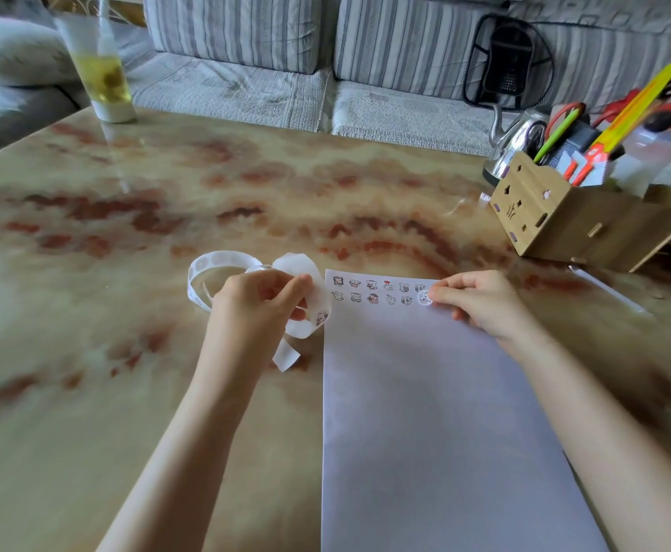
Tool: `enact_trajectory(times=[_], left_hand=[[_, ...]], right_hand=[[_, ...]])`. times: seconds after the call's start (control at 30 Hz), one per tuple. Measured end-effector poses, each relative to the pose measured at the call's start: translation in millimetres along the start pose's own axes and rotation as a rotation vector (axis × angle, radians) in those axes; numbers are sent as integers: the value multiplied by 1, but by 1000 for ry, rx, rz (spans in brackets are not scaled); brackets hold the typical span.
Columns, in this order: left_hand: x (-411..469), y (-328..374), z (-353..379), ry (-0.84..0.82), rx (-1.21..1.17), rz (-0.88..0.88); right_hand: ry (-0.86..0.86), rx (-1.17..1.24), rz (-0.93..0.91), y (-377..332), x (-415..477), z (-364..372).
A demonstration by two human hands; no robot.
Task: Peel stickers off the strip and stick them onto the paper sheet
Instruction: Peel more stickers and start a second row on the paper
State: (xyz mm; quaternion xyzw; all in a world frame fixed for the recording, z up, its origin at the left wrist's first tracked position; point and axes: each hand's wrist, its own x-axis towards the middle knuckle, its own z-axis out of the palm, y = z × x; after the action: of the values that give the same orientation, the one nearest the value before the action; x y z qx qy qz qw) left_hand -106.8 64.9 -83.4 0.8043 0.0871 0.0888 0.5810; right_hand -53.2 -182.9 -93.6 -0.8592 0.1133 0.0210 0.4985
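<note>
The sticker strip [304, 272] is a long white ribbon that curls in loose loops on the counter [146, 201], left of centre in the frame and just beside the left edge of the paper sheet [425, 412]. One printed sticker [321, 317] shows on the loop nearest the sheet, and a free end of the ribbon lies lower, towards the bottom of the frame. The left hand [258, 304] grips the strip from above, fingers and thumb curled round the ribbon.

The paper sheet lies flat and runs from the middle of the frame to the bottom edge. Two rows of small cartoon stickers [371, 290] sit along its top edge. The last one in the lower row, a round white sticker [425, 298], is at the right end, and the index fingertip of the right hand [481, 300] touches it. That hand rests on the upper right corner of the sheet with its other fingers curled under; I cannot tell whether it pinches the sticker or only presses it down.

At the right of the frame a wooden organiser [564, 221] stands on the counter, stuffed with pens and scissors, with a metal kettle [517, 141] just behind it. A tall glass [102, 73] of yellowish drink stands at the upper left. A striped grey sofa [238, 53] fills the top of the frame beyond the counter.
</note>
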Motion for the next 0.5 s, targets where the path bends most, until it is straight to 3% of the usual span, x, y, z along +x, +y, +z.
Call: enact_trajectory(times=[0.5], left_hand=[[-1,0,-1,0,-5,15]], right_hand=[[46,-49,-39,6,4,3]])
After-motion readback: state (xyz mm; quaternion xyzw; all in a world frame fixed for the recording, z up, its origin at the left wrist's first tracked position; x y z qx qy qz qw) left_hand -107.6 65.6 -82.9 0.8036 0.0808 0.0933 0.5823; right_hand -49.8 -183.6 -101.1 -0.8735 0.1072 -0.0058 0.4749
